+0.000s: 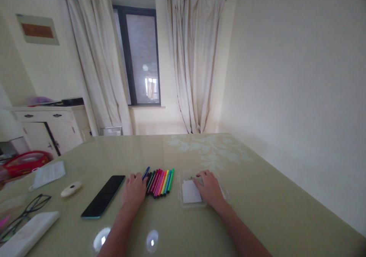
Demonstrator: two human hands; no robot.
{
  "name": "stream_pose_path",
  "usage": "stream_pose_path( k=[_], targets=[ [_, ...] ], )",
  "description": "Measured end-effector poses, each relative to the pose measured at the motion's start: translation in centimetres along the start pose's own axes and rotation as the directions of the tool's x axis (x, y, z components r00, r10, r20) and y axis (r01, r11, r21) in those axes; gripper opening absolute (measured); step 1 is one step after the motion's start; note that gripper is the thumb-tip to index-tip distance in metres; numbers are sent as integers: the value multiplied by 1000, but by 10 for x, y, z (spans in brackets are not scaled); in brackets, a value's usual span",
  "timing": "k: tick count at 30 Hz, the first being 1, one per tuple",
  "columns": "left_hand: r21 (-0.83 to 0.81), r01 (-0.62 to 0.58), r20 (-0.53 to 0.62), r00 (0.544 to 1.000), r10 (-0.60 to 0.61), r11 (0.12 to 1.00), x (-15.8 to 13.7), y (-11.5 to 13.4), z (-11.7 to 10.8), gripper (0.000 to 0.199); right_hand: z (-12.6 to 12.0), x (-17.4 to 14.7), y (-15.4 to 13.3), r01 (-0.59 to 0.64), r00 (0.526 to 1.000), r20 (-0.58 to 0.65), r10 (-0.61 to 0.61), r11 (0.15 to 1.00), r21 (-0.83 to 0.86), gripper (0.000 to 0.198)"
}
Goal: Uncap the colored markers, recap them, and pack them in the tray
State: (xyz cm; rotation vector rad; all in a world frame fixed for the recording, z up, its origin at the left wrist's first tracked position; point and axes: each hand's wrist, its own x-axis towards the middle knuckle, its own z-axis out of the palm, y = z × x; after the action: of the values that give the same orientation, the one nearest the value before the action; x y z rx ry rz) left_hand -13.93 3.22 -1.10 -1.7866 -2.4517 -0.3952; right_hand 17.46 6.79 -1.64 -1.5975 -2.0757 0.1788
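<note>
A row of colored markers [162, 181] lies side by side on the table, running from dark shades on the left to bright green on the right. At the row's left end, my left hand [135, 188] is closed around a blue marker [145, 172], whose upper end sticks out past the fingers. To the right, a clear plastic case [188, 206] holds white cards [191, 192]. My right hand [209, 186] rests over the case's right half with its fingers apart, the thumb near the cards. It hides part of the case.
Left of my left hand lies a black phone [103, 196]. Farther left are a round white object [71, 189], a face mask [49, 174], eyeglasses [26, 213] and a long white box [30, 234]. A wall [300, 97] borders the table's right side.
</note>
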Motion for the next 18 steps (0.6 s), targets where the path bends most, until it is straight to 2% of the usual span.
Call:
stream_pose_path(
  k=[5, 8, 12, 14, 18],
  targets=[
    [-15, -13, 10, 1000, 14, 1000, -1, 3, -1, 36, 0, 0, 0, 13, 1000, 14, -13, 1000, -22, 26],
    [-20, -36, -45, 998, 36, 999, -6, 12, -7, 36, -1, 0, 0, 16, 1000, 21, -15, 999, -39, 26],
    [-105, -238, -71, 970, 231, 966, -18, 40, -11, 32, -5, 0, 1, -9, 999, 31, 12, 995, -94, 27],
    [-85, -293, -64, 956, 288, 952, -24, 53, -8, 32, -6, 0, 2, -28, 999, 29, 32, 993, -110, 27],
    [-36, -249, -16, 969, 248, 968, -30, 61, -5, 34, -5, 1, 8, -19, 999, 34, 22, 996, -91, 29]
  ],
)
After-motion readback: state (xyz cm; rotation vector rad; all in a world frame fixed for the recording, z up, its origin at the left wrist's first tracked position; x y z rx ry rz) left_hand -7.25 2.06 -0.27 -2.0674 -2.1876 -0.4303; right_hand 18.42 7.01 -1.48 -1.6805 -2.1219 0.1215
